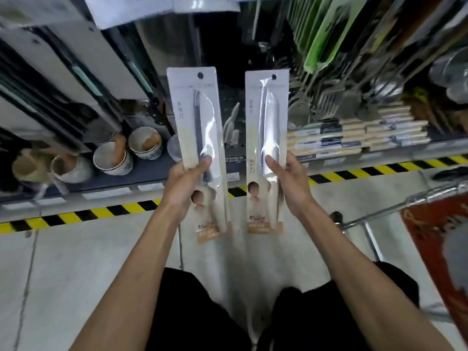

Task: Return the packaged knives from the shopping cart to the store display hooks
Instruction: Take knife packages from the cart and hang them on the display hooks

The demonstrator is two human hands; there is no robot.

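Note:
I hold two packaged knives upright in front of the store display, side by side and apart. My left hand [186,182] grips the left knife package [196,117], a white card with a clear blister and a hang hole at its top. My right hand [288,178] grips the right knife package [266,117], which looks much the same. Both blades point up. The shopping cart [395,206] stands at my right, only its metal rim and a red panel showing. No display hooks can be made out in the dark gap behind the packages.
A low shelf carries ceramic cups [112,158] at left and stacked wooden-handled utensils [354,138] at right. Hanging packaged goods fill the racks above. Yellow-black tape [101,214] marks the floor along the shelf base. My legs are below.

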